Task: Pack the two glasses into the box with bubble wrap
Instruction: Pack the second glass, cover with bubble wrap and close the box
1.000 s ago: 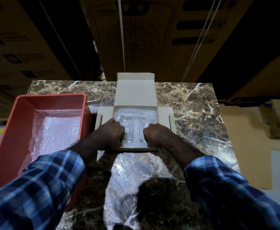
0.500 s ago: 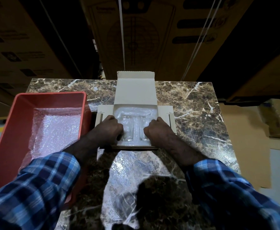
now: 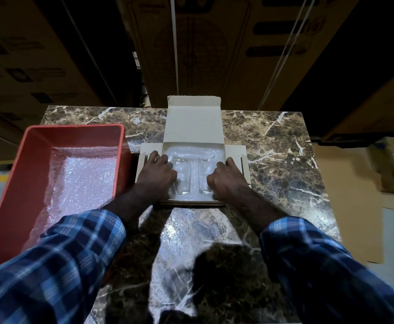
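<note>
Now two clear drinking glasses (image 3: 192, 176) lying side by side, apart, on the crinkled clear bubble wrap lining (image 3: 191, 153) inside the shallow open pale cardboard box (image 3: 195, 127) at the middle of the brown marble-pattern table (image 3: 273, 146). Left hand (image 3: 156, 176) on the box's left side, fingers reaching over the left wall and side flap, knuckles just beside the left glass; right hand (image 3: 227, 177) mirrored on the right wall. Fingers of both bent over the edges, but tips hidden, so grip versus flat press: cannot tell for either hand. Probably seating or steadying the load. Best done by keeping the glasses parallel with wrap between them, pressing down evenly, no squeeze toward each other, then folding wrap over before closing the lid flap. Red plastic tray (image 3: 16, 183) to the left with another bubble wrap sheet (image 3: 84, 178) in it; loose clear wrap (image 3: 186, 232) on the table near the front edge. Hard to make out: glass rims blurred, wrap between glasses unclear, box's near wall partly hidden by wrists, background cartons dark.
</note>
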Demonstrator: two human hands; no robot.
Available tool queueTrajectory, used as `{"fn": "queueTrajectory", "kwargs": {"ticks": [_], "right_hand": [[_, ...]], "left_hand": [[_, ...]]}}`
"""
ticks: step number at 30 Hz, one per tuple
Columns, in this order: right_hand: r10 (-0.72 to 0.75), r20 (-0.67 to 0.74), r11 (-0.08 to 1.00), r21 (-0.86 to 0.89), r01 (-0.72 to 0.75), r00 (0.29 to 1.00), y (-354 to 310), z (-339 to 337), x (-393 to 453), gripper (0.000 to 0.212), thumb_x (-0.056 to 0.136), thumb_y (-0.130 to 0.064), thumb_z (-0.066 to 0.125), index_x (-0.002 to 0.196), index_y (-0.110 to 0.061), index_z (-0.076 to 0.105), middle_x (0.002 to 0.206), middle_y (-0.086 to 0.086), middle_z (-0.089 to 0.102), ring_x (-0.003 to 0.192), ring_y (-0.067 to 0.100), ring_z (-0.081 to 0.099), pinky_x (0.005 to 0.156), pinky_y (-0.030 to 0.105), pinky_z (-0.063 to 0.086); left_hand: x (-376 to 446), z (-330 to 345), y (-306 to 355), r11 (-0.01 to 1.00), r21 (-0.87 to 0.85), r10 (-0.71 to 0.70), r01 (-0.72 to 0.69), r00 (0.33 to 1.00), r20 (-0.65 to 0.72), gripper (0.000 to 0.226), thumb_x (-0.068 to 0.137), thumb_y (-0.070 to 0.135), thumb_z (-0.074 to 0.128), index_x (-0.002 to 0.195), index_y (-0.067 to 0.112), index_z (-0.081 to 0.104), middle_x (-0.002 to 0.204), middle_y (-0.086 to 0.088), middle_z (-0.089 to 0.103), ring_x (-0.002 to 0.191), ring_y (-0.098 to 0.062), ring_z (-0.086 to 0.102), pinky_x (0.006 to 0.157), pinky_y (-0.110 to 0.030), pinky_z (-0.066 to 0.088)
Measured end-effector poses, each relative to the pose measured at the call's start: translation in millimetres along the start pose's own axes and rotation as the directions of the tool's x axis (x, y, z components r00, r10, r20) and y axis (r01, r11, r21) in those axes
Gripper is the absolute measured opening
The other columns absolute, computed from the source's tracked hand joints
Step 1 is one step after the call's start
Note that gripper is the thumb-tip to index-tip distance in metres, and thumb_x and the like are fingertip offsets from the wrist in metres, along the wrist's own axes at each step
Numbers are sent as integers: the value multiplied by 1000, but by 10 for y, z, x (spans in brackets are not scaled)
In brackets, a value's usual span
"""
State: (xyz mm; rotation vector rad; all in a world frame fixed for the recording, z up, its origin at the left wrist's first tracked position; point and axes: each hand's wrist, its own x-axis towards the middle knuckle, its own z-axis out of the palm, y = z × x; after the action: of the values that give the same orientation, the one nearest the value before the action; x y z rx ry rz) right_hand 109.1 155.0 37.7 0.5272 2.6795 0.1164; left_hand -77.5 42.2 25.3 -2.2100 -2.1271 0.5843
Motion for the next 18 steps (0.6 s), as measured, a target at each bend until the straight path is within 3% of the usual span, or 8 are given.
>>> {"fn": "queueTrajectory", "kwargs": {"ticks": [1,3,5,8,10,18], "right_hand": [[10,-19,999,42,-9,1000,16,14,-15,13,85,-30,72,90,-21,64,87,2,65,100,22,51,91,39,29],[36,-81,994,107,-27,996,36,59,-40,29,80,-43,77,91,-19,66,94,3,65,98,21,48,89,38,30],[63,-167,996,76,-51,984,33,102,-66,56,76,-54,77,112,-13,64,113,8,62,105,25,49,92,39,34],[123,-226,992,39,-117,966,-17,126,-84,87,67,-56,84,130,-8,48,122,12,53,107,28,50,96,41,37],[137,-239,990,51,-129,961,-35,132,-72,92,64,-55,86,130,-7,44,120,12,53,106,27,51,97,40,37],[131,-269,990,81,-113,954,-15,162,-42,98,56,-52,92,131,-7,45,120,12,56,107,27,54,99,42,39]], "left_hand": [[-8,-4,-18,1000,0,-3,3,1000,-10,33,50,32,88,71,12,71,77,-5,65,92,-29,59,96,-45,34],[-27,1,-19,1000,22,-18,18,1000,22,39,64,39,83,91,13,74,102,-7,66,115,-30,54,112,-50,25],[-32,-7,13,997,32,-72,73,997,-8,46,75,45,76,110,14,71,127,-10,59,134,-31,40,120,-51,10],[-50,-68,26,985,91,-147,146,989,5,70,78,54,73,130,11,58,139,-10,51,144,-31,29,122,-50,1],[-53,-86,21,982,111,-158,155,987,25,82,77,59,72,139,9,50,143,-9,48,146,-31,25,122,-51,-1],[-10,-62,71,980,73,-194,187,976,99,71,80,61,68,133,15,57,143,-5,47,147,-31,16,118,-57,7]]}}
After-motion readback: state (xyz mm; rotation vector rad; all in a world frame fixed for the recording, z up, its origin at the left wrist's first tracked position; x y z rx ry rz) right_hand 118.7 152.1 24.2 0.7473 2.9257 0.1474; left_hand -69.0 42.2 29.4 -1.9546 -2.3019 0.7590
